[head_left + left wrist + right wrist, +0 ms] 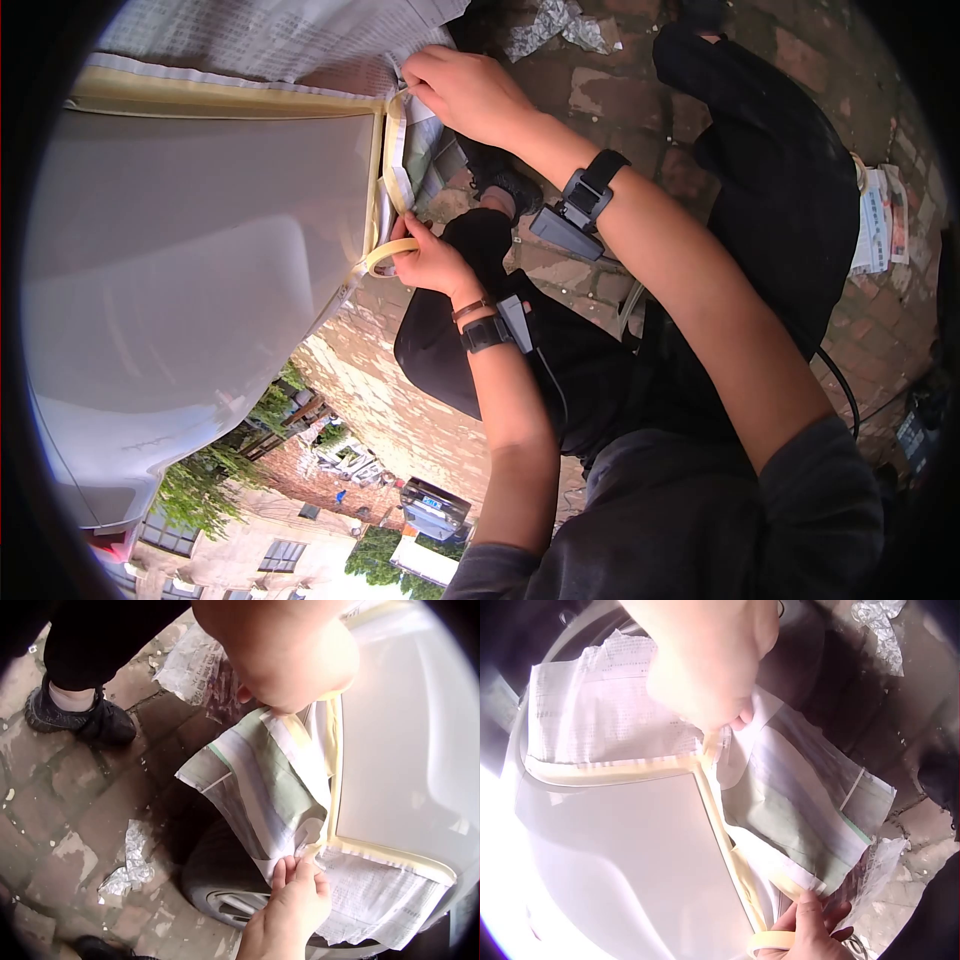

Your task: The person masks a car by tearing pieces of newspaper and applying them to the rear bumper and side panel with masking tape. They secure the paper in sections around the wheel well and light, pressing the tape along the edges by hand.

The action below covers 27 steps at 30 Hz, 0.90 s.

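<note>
My left hand (432, 262) holds a roll of cream masking tape (376, 262) beside the edge of a pale car panel (200, 230). In the right wrist view its thumb and fingertips are at the lower end of a taped newspaper sheet (810, 802). At the panel's corner my right hand (470, 95) pinches the sheet's other end, where a tape strip (330, 799) meets it. The sheet is stretched between both hands, tape running along its panel-side edge. In the left wrist view the left fingers are mostly hidden behind the near hand.
Another newspaper sheet (270, 40) is taped along the panel's adjoining edge. A car wheel (225, 896) sits below the corner. Crumpled masking scraps (129, 862) lie on the brick ground (620, 100). More newspaper (872, 225) lies at the right, near the person's dark-trousered leg (780, 170).
</note>
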{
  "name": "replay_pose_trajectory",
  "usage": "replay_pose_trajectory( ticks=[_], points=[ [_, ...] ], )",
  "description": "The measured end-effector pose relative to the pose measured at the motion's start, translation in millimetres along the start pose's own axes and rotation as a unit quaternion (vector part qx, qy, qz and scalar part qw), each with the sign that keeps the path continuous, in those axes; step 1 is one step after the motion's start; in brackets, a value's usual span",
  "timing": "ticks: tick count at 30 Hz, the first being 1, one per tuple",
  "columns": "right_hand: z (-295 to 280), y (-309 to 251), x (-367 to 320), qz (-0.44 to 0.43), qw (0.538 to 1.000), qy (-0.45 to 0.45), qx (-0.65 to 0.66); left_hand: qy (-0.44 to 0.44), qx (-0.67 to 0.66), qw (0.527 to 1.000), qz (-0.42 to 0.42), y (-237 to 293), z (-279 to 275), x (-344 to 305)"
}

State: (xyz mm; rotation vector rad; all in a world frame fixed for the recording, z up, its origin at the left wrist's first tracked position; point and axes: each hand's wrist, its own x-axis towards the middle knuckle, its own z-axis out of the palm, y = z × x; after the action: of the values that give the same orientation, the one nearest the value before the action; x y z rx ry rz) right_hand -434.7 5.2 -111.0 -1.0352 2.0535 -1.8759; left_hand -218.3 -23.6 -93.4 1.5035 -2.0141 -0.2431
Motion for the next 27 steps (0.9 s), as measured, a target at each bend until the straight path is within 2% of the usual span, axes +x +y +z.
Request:
replay_pose_trajectory(
  ticks=[12,17,21,23,27],
  points=[
    [3,-2,-2,0.011,0.998,0.031,0.051,0.007,-0.023,1.0,-0.013,-4,4,0],
    [4,-7,4,0.012,0.997,0.053,0.049,0.012,-0.048,0.996,-0.069,13,2,-2],
    [12,-10,9,0.017,0.997,0.064,0.038,0.011,-0.058,0.996,-0.074,4,3,-1],
    [13,-12,8,0.022,0.997,0.068,0.034,0.01,-0.022,0.999,-0.023,-9,6,2],
    [16,-15,8,0.037,0.995,0.086,0.022,0.002,-0.03,0.998,-0.058,7,4,1]
  ],
)
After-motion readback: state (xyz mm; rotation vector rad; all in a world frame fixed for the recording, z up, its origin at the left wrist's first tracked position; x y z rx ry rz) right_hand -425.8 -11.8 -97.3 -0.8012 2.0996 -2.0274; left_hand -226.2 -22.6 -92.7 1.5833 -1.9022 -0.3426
